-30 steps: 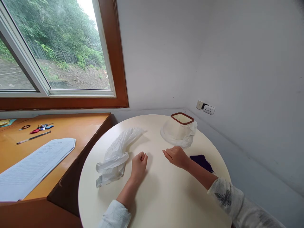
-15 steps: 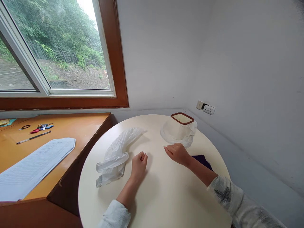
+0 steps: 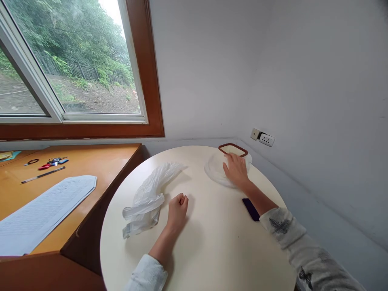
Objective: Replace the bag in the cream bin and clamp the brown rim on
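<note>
Head view shows a pale container with a brown rounded-rectangle rim (image 3: pixel 239 147) standing near the far right edge of a round cream-coloured table (image 3: pixel 209 246), with a translucent plastic bag (image 3: pixel 216 173) around its lower part. The right hand (image 3: pixel 237 169) is at its front side, fingers loosely spread; I cannot tell if they touch. A dark purple flat piece (image 3: pixel 251 209) lies partly behind the right forearm. The left hand (image 3: pixel 177 208) makes a fist, just beside a crumpled white plastic bag (image 3: pixel 147 202).
</note>
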### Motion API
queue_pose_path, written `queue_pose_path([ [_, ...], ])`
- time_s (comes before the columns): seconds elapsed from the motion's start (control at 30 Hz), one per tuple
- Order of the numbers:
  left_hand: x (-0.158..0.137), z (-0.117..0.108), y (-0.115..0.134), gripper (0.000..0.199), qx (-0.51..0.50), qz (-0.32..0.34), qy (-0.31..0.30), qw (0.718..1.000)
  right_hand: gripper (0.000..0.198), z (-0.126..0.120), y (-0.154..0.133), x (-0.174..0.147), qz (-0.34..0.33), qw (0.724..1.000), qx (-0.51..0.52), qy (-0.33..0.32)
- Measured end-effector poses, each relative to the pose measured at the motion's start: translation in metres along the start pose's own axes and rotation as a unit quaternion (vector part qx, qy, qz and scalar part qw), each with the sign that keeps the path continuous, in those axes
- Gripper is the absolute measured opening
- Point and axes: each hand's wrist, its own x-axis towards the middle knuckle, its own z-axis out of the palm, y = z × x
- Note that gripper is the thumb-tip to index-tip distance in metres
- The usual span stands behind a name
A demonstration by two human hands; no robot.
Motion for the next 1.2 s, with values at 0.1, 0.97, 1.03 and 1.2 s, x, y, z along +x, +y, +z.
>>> queue_pose_path([
  [0.1, 0.001, 0.000, 0.000, 0.033, 0.000, 0.002, 0.001, 1.000, 0.040, 0.006, 0.023, 0.014, 0.096, 0.991, -0.031, -0.083],
  [0.97, 0.001, 0.002, -0.004, 0.032, 0.000, 0.011, 0.003, 1.000, 0.015, -0.007, -0.011, -0.030, -0.096, 0.983, 0.052, -0.149],
  [1.03, 0.001, 0.003, -0.004, 0.032, 0.002, 0.010, 0.002, 1.000, 0.015, -0.008, -0.019, -0.038, -0.126, 0.981, 0.055, -0.138],
  [1.2, 0.001, 0.002, -0.003, 0.032, 0.007, 0.008, 0.004, 1.000, 0.018, -0.012, -0.028, -0.046, -0.164, 0.977, 0.067, -0.117],
])
